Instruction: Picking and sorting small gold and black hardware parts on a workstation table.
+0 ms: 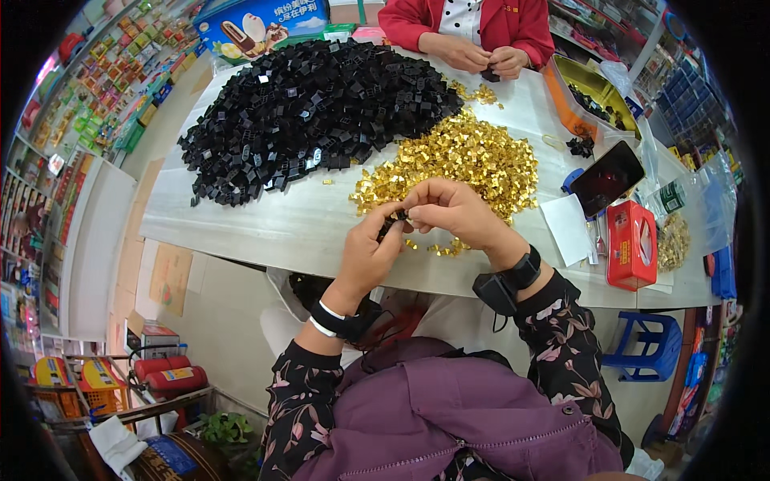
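Note:
Both my hands meet above the table's near edge. My left hand (370,250) pinches a small black plastic piece (393,220). Curled against that piece, the thumb and fingertips of my right hand (459,215) are closed; whatever they grip is hidden. Just beyond my fingers spreads a heap of small shiny gold pieces (489,156), with a few stray ones near my right hand. A much larger heap of small square black plastic pieces (297,112) lies at the far left, bordering the gold ones.
Across the table (241,228), a co-worker's hands (481,60) hold a dark piece. At the right are a yellow tray (553,84) with black pieces, a phone (607,178), white paper (565,228) and a red tin (631,244). A blue stool (646,345) stands below.

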